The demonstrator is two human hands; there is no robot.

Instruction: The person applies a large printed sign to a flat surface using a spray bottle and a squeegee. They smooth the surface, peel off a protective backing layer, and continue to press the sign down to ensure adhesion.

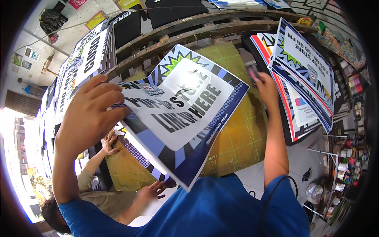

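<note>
My left hand (92, 104) pinches the left edge of a large printed poster (189, 136), blue and white with a green starburst. The sheet is lifted and bent on that side, and its lower corner overhangs the front of the yellow-green cutting mat (248, 136). Right of the poster, my right hand (266, 87) is closed round a small dark, pinkish object (251, 70), too blurred to name. Beneath the raised poster, another printed sheet (136, 152) shows in part. A co-worker's hands (109, 143) reach in from the lower left, beside that lower sheet.
Stacked printed boards (302, 75) lie at the right, on a dark surface. More boards (85, 65) stand in a pile at the left. A wooden rack (173, 33) runs along the back. Shelves with jars (345, 166) line the far right, near a clear plastic bottle (314, 192).
</note>
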